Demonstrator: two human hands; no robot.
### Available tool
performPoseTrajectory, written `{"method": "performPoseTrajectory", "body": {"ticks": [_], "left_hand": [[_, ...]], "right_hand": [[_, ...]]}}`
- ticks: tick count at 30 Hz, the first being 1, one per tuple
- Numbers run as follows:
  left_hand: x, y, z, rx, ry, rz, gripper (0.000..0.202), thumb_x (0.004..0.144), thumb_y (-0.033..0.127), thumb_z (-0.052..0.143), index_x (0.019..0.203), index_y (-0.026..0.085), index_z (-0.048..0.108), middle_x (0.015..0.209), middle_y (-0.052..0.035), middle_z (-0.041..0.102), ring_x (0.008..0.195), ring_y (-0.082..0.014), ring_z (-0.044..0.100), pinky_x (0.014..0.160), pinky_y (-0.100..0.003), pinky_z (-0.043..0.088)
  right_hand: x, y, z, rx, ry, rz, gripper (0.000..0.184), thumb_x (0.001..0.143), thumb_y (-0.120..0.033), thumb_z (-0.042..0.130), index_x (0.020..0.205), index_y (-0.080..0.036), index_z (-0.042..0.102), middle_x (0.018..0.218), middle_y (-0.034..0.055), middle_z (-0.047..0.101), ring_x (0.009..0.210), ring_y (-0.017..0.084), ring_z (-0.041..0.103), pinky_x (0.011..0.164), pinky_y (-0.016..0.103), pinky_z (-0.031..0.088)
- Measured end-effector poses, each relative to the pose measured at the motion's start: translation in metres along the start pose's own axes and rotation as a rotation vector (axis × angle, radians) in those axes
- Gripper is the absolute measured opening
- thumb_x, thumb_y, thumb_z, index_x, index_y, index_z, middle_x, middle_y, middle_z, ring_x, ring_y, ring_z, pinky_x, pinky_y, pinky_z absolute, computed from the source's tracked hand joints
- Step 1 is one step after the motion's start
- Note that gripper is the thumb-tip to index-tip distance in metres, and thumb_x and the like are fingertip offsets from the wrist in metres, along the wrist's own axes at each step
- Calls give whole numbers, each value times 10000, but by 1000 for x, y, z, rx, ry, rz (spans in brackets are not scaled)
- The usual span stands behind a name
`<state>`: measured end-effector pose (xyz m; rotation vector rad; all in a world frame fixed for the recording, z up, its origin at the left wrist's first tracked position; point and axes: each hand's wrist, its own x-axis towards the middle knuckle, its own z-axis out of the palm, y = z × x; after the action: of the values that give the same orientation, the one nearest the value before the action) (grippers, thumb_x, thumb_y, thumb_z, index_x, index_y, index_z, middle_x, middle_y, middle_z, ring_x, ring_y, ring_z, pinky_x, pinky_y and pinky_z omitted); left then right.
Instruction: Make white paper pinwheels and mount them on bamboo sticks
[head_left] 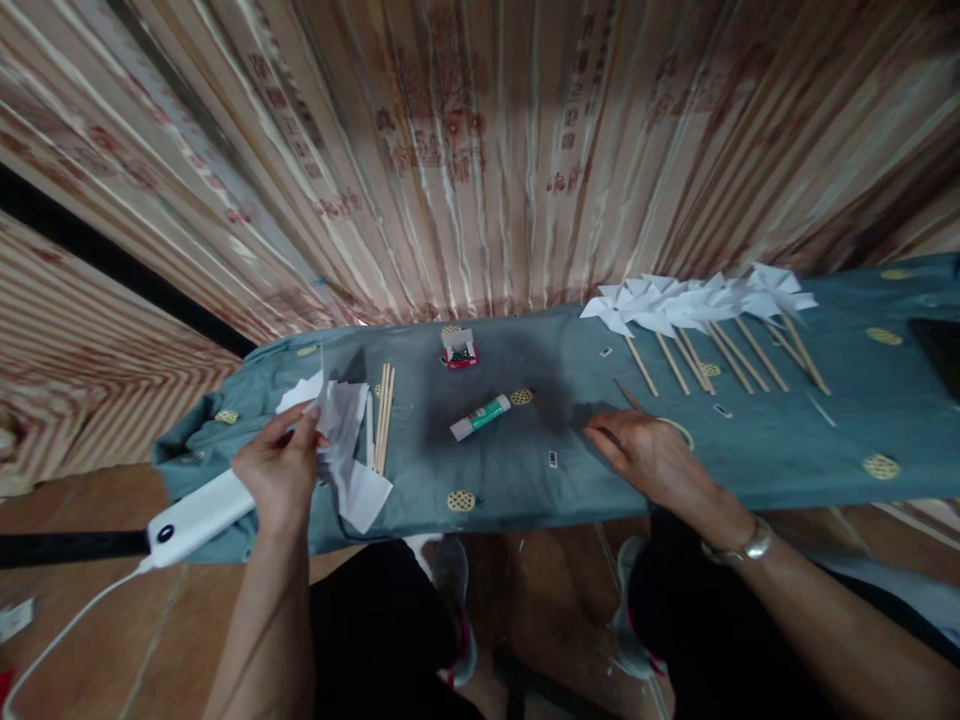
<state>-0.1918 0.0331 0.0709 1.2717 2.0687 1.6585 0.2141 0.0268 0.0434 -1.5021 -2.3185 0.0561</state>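
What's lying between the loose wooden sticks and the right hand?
In the head view, a green glue stick lies on the patterned cloth between the loose wooden sticks and the right hand; the small red box sits farther back.

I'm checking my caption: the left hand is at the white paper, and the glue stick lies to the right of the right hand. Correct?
Not quite: the head view shows the glue stick left of the right hand. The left hand is indeed at the white paper.
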Motion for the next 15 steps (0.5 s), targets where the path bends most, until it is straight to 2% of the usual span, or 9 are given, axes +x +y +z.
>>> {"method": "performPoseTrajectory", "body": {"ticks": [2,4,7,11,15], "left_hand": [[-17,22,10,-118,-19,26,251,704,361,719,847,155,735,587,11,669,468,-128,581,527,-271,507],[-37,40,23,-158,-113,92,219,753,350,701,871,169,738,804,-30,752,643,-166,694,676,-314,583],[-70,57,46,-64,-386,313,143,838,293,655,905,203,744,978,-41,766,901,-191,724,888,-338,573],[-111,57,76,-69,-702,630,148,903,223,588,961,198,723,987,-54,767,918,-169,730,860,-289,592],[-142,52,93,-56,-849,779,204,951,211,506,1019,168,693,994,-85,759,900,-162,733,809,-271,608]], "right_hand": [[-2,3,-2,7,-12,10,233,940,-244,487,867,-184,700,889,92,763,794,232,718,731,315,525],[-5,6,-4,9,-23,22,229,942,-247,489,882,-178,699,887,95,761,810,241,719,745,324,527],[-10,10,-6,0,-30,47,247,950,-266,480,896,-173,702,891,105,758,837,257,718,764,342,529],[-19,19,-11,-2,-15,77,283,964,-290,451,892,-177,701,902,108,756,823,251,714,762,340,530],[-26,26,-19,21,-12,109,262,965,-280,450,946,-172,688,936,105,750,870,253,706,797,343,528]]}}
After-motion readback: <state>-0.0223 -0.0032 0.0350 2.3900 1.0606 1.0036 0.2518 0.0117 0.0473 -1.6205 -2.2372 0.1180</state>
